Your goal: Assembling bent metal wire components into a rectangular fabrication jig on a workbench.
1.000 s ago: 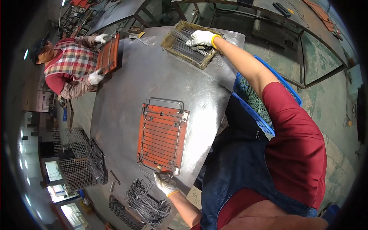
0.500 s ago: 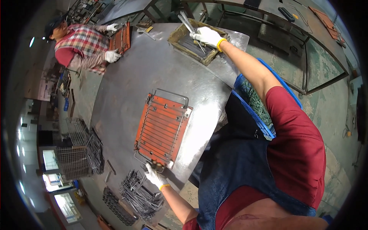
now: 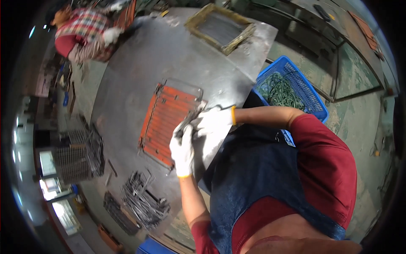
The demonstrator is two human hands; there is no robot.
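- Grey steel table point(image 3: 139, 72) fills my view — one big sheet, and everything below is placed from the orange grid frame point(image 3: 167, 122) lying at its near edge.
- One orange grid frame, flat; I judge the loading barely begun, since the rods are not yet laid in.
- One blue crate point(image 3: 296, 91) to the right of the frame, holding green pieces.
- One yellowish tray point(image 3: 220, 27) beyond the frame, at the far edge.
- One co-worker point(image 3: 86, 34) far left of it.
- My two gloved hands meet at the frame's near right corner: left hand point(image 3: 182, 150) and right hand point(image 3: 213, 122) both clenched on a small bundle of metal rods point(image 3: 188, 120).
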